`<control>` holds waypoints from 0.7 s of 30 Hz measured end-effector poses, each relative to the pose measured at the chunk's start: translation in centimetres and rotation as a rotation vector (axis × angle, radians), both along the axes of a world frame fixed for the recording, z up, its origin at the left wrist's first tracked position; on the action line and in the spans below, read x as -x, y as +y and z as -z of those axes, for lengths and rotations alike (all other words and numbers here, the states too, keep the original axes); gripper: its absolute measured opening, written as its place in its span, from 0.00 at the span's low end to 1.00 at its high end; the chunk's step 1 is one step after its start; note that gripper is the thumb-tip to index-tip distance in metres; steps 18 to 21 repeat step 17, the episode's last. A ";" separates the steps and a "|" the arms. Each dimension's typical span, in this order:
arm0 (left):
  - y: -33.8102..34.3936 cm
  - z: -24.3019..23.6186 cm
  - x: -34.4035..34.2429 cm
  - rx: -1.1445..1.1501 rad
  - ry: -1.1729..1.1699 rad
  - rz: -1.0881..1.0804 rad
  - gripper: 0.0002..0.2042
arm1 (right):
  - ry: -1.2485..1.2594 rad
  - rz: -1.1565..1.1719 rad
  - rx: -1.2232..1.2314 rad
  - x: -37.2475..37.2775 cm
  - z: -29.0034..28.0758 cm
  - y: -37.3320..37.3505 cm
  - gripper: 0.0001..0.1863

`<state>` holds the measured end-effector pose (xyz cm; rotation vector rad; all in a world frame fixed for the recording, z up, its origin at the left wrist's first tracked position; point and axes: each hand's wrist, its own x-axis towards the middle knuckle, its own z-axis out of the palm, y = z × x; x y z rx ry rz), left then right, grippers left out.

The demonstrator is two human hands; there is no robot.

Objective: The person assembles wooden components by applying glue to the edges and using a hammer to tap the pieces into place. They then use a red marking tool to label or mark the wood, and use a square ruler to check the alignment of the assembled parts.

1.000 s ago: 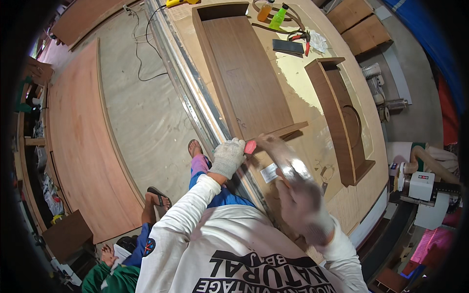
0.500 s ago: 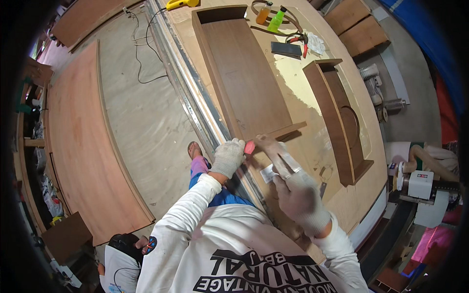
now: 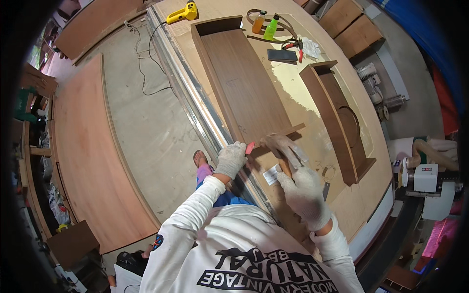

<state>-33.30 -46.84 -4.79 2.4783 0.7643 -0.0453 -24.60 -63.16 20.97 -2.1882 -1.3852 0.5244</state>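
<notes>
My left hand (image 3: 230,159), in a pale knitted glove, is closed around a small red piece (image 3: 249,147) at the near left corner of a brown wooden tray-like box (image 3: 246,83). Most of that piece is hidden by the fingers. My gloved right hand (image 3: 305,198) grips a hammer (image 3: 284,167) by its wooden handle. Its head is smeared by motion, just right of the red piece and near the box's near end board. A white label or paper scrap (image 3: 270,176) lies on the worktable (image 3: 359,195) beside the right hand.
A narrow brown wooden box (image 3: 337,122) lies on the right. Farther back are a black block (image 3: 282,55), red-handled pliers (image 3: 299,47), two bottles, edging strips and a yellow heat gun (image 3: 183,13). A large wooden panel (image 3: 88,156) lies left; machinery (image 3: 422,178) stands right.
The hammer has shifted slightly to the right and remains blurred. My left hand keeps its hold at the box corner. The whole view has tilted a little.
</notes>
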 end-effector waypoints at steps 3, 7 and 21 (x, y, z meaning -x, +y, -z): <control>-0.3 0.6 -0.5 0.003 0.001 0.024 0.17 | -0.001 0.005 -0.029 0.1 1.5 0.4 0.18; -0.4 0.3 -0.2 -0.016 -0.011 0.004 0.16 | 0.025 0.055 0.132 0.2 2.9 1.0 0.15; -0.3 -4.2 1.4 0.150 0.174 -0.076 0.27 | -0.043 0.037 0.065 0.0 4.5 0.6 0.16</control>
